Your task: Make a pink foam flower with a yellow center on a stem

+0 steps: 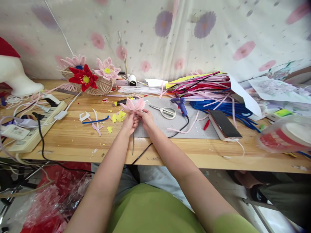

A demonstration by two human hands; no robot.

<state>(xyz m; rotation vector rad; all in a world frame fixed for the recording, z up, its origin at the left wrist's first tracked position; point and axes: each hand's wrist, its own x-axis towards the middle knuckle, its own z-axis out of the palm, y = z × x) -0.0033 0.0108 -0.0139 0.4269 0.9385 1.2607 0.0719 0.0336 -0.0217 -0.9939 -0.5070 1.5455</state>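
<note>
Two bare hands, left point(131, 123) and right point(145, 118), close together at the center of the frame, pinch the base of a pink flower point(133, 105) above a wooden desk point(80, 142), left of scissors point(166, 112) and a blue glue gun point(180, 105).

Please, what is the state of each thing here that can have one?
Pink fuzzy flower: open, held by left hand and right hand
White-handled metal scissors: flat on grey mat
Blue plastic glue gun: lying down, heat unclear
Black rectangular phone: screen dark
Beige plastic power strip: plugs inserted
</note>
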